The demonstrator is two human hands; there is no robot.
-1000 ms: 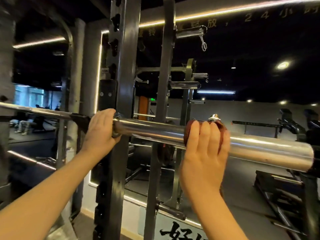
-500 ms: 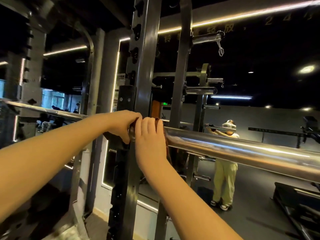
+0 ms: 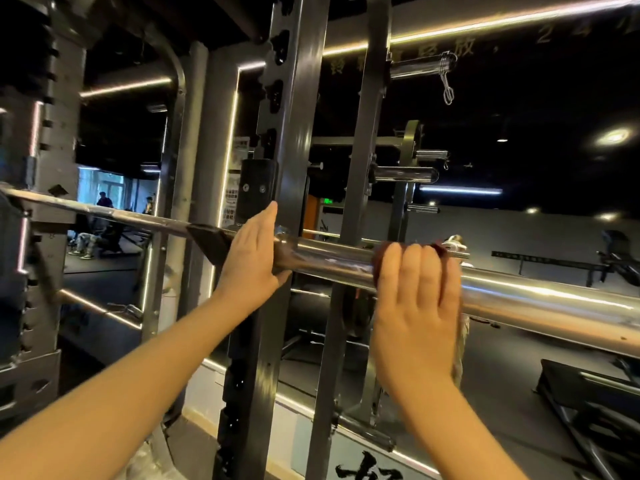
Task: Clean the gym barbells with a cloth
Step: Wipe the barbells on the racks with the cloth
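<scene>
A chrome barbell (image 3: 540, 301) lies across a squat rack at chest height, its thick sleeve running to the right. My right hand (image 3: 415, 306) curls over the sleeve from the front and presses a dark red cloth (image 3: 438, 250) around it; only edges of the cloth show past my fingers. My left hand (image 3: 252, 254) wraps around the bar at the inner collar, right by the rack upright, with the thumb under the bar.
The dark steel rack upright (image 3: 291, 140) stands just behind my left hand, a second post (image 3: 360, 168) behind the sleeve. Plate-storage pegs (image 3: 405, 174) stick out to the right. A mirror behind shows a person in pale trousers. Benches (image 3: 588, 403) sit low at the right.
My right hand with the cloth has slid right along the sleeve, away from the collar it was against half a second ago. My left hand stays at the collar.
</scene>
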